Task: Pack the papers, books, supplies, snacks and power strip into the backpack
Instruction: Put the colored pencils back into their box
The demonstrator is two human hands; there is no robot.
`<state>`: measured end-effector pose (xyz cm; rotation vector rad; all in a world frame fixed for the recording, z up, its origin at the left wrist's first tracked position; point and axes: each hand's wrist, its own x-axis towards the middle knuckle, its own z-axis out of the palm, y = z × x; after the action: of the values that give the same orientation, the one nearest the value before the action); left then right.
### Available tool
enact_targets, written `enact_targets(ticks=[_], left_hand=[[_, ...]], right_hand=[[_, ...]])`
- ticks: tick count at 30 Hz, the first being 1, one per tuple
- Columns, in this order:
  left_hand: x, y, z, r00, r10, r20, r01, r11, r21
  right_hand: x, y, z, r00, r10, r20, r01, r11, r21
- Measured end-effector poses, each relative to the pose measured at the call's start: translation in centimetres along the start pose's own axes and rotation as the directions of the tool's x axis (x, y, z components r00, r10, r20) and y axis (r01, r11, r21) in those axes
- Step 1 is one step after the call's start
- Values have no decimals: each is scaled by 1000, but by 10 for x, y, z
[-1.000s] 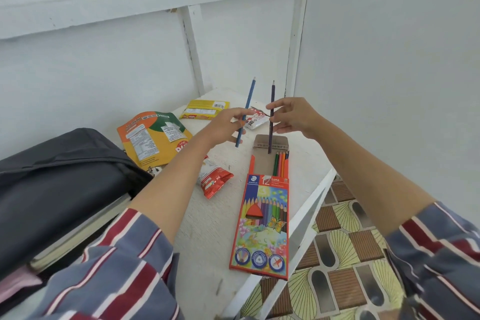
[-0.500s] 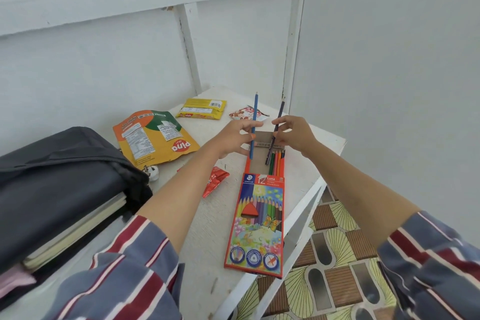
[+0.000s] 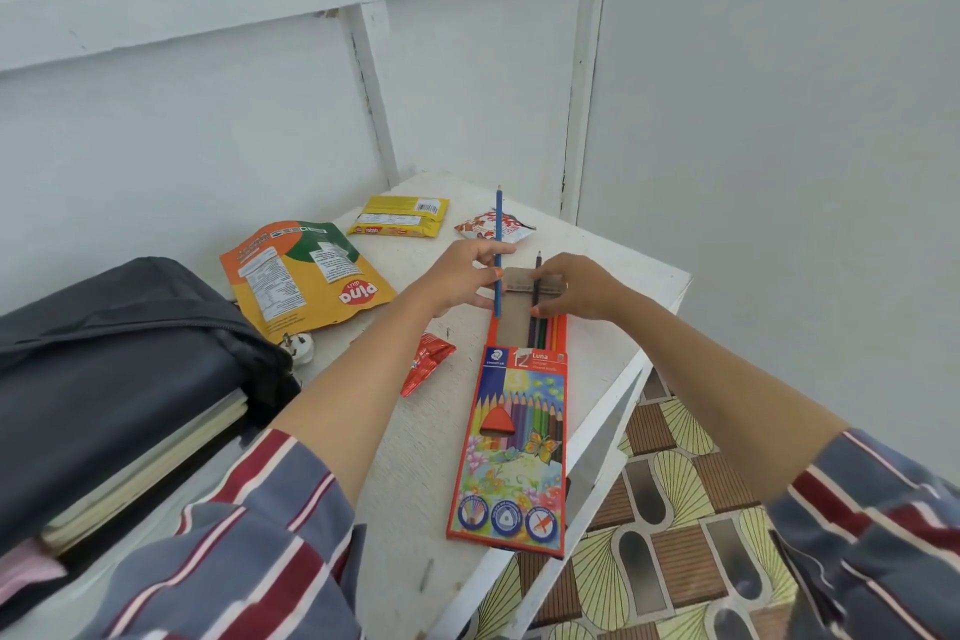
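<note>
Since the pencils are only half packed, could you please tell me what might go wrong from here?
The orange cardboard coloured-pencil box lies along the edge of the white table; the right hand, seating the dark purple pencil, could nudge the box onto the patterned floor. The left hand only pinches the upright blue pencil, which might slip.

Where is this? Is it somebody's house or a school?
Most likely a corner of a home, though I can't be sure: a small white table pushed against plain white walls, a patterned floor, and an orange snack pouch, a backpack and a box of colouring pencils laid out.
</note>
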<state>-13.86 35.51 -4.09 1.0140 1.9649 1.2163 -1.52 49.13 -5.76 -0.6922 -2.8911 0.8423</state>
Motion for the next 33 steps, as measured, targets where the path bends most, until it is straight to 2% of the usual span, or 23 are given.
enact_targets(ticks=[4, 8, 13, 16, 19, 21, 24, 28, 33], left_hand=[[3, 0, 4, 1000, -1, 10, 1, 1000, 15], [6, 1, 7, 1000, -4, 18, 4, 1000, 22], [9, -1, 6, 1000, 0, 20, -1, 998, 59], [10, -2, 6, 1000, 5, 15, -7, 996, 85], [9, 0, 6, 1000, 4, 29, -6, 997, 82], [9, 1, 7, 999, 2, 44, -5, 996, 87], [8, 1, 8, 998, -8, 65, 1, 994, 105], [8, 2, 10, 998, 24, 64, -35, 984, 177], [7, 3, 18, 996, -10, 83, -10, 971, 239]], right_hand=[[-6, 0, -4, 999, -51, 19, 53, 992, -116], [-10, -7, -6, 991, -136, -2, 134, 982, -131], [-12, -11, 1, 982, -131, 139, 169, 937, -304], [-16, -7, -1, 982, -112, 155, 136, 978, -156], [-17, -3, -5, 988, -153, 34, 154, 988, -18], [-16, -2, -6, 988, -153, -23, 152, 988, -30], [-15, 3, -3, 987, -143, 74, 149, 985, -89], [-16, 8, -2, 984, -147, 101, 151, 988, -32], [-18, 7, -7, 988, -153, -22, 154, 985, 80]])
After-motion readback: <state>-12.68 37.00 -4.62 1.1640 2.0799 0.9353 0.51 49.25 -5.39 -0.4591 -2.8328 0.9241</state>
